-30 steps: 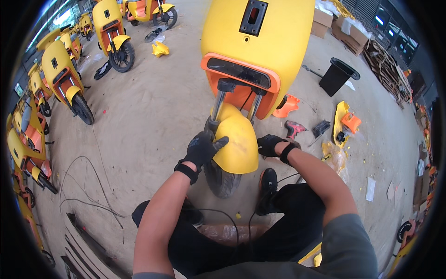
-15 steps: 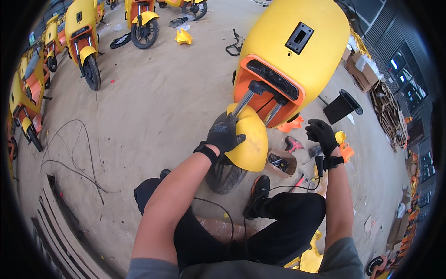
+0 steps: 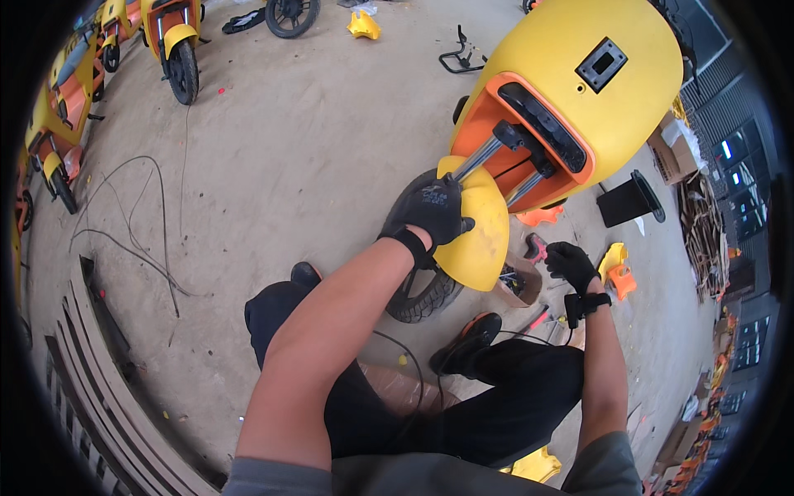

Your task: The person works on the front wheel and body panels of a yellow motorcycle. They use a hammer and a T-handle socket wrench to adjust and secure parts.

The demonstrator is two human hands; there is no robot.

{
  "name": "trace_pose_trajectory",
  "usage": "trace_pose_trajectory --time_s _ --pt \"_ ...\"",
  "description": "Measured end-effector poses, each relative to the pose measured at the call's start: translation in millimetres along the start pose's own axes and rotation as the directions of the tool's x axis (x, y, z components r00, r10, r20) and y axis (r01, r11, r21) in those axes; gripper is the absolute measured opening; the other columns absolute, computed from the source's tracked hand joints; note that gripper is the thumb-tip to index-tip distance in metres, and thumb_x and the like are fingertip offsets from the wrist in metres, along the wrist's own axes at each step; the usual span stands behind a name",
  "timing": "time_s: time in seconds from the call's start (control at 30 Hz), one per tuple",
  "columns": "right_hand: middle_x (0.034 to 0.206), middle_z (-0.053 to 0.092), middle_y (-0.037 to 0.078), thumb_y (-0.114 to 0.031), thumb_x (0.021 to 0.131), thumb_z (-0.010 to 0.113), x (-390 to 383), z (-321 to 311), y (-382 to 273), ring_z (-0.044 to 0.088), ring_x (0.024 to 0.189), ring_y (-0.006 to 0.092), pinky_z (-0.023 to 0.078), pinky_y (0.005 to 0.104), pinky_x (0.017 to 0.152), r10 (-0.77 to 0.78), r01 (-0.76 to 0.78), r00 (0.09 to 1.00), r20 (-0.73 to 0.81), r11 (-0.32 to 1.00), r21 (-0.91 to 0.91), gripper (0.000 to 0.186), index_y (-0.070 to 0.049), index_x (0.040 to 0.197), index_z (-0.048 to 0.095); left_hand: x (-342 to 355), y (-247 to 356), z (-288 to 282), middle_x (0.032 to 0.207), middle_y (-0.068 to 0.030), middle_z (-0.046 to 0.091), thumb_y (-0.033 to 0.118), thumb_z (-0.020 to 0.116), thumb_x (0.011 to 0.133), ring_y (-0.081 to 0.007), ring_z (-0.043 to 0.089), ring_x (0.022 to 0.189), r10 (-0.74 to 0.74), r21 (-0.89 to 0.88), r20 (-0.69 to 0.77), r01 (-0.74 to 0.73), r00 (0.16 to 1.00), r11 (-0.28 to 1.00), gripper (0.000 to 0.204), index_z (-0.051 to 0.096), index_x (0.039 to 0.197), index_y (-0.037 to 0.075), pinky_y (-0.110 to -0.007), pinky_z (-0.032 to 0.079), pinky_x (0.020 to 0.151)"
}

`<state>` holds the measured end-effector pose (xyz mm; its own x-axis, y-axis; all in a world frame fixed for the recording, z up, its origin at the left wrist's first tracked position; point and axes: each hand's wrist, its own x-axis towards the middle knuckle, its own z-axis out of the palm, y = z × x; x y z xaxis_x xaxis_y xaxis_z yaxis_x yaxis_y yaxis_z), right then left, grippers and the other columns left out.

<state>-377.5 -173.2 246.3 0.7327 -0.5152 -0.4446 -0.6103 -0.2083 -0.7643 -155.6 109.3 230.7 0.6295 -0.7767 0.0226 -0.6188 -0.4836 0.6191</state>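
Observation:
A yellow and orange scooter [image 3: 579, 91] stands in front of me, its front end facing me. My gloved left hand [image 3: 437, 211] is closed over the left side of its yellow front mudguard [image 3: 478, 240], thumb on the curved top, just below the silver fork leg [image 3: 480, 157]. Behind and below the hand shows the black front wheel [image 3: 420, 302]. My gloved right hand [image 3: 571, 263] is raised to the right of the mudguard with curled fingers. Whatever it may hold is hidden. Close by lies a red power drill [image 3: 535, 247], beside a small carton [image 3: 521, 281] of dark small parts.
Yellow and orange plastic pieces [image 3: 616, 269] and a black bin-like part [image 3: 630, 200] lie to the right. More scooters [image 3: 171, 45] line the far left. Loose black cable [image 3: 157, 264] trails on the floor near a slatted metal piece [image 3: 107, 372]. Flattened cardboard [image 3: 701, 236] is stacked far right.
The view has shifted. The scooter's body has swung rightward, and more of its front wheel shows left of the mudguard. My right hand is lower, nearer the drill. My left hand keeps hold of the mudguard.

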Motion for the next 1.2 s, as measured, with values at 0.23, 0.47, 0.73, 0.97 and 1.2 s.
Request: trace_pose_trajectory --time_s 0.23,0.47,0.73,0.97,1.2 --pt "0.091 0.064 0.007 -0.020 0.087 0.057 7.1 -62.1 -0.7 0.062 0.077 0.0146 0.052 0.0273 0.070 -0.163 0.266 0.942 -0.294 0.897 0.354 0.024 -0.006 0.107 0.058 9.6 -18.9 9.4 0.108 -0.0194 0.058 0.038 0.068 0.072 -0.0317 0.057 0.101 0.217 0.044 -0.127 -0.213 0.968 0.976 0.059 0.053 0.115 0.002 -0.040 0.046 0.085" --pt "0.100 0.065 0.009 -0.020 0.089 0.055 -40.5 -173.3 -2.3 0.062 0.087 0.0161 0.051 0.0287 0.079 -0.187 0.438 0.801 -0.568 0.831 0.344 0.027 -0.004 0.111 0.056 7.4 12.5 -5.2 0.089 -0.0147 0.057 0.037 0.067 0.077 -0.0315 0.054 0.090 0.182 0.073 -0.136 -0.174 0.974 0.982 0.042 0.055 0.098 0.003 -0.040 0.044 0.077" --pt "0.082 0.064 0.010 -0.019 0.087 0.056 -18.7 -157.8 278.6 0.063 0.069 0.0195 0.054 0.0308 0.063 0.232 0.115 0.875 -0.425 0.754 0.647 0.018 -0.006 0.099 0.059 9.1 11.1 8.2 0.102 -0.0087 0.054 0.023 0.068 0.081 -0.0177 0.058 0.088 0.147 -0.199 -0.016 -0.147 0.989 0.969 0.050 0.043 0.120 0.004 -0.029 0.050 0.070" --pt "0.067 0.060 0.007 -0.019 0.084 0.058 -23.7 -54.8 432.5 0.058 0.053 0.0203 0.052 0.0338 0.050 0.731 -0.301 0.602 -0.322 0.581 0.756 0.010 -0.010 0.083 0.055 11.4 26.2 4.1 0.097 -0.0084 0.058 0.020 0.064 0.084 -0.0154 0.058 0.087 0.033 -0.242 0.011 -0.030 0.999 0.970 0.041 0.044 0.116 0.003 -0.027 0.048 0.073" --pt "0.082 0.065 0.022 -0.034 0.073 0.061 -53.7 -0.7 500.8 0.064 0.079 0.0344 0.051 0.0415 0.068 0.637 -0.826 0.505 -0.582 0.551 -0.114 0.033 -0.001 0.076 0.066 25.3 48.2 -4.7 0.104 -0.0048 0.053 0.017 0.056 0.090 -0.0118 0.054 0.091 -0.010 -0.105 0.236 0.035 0.972 0.994 0.037 0.043 0.122 0.004 -0.026 0.044 0.079"
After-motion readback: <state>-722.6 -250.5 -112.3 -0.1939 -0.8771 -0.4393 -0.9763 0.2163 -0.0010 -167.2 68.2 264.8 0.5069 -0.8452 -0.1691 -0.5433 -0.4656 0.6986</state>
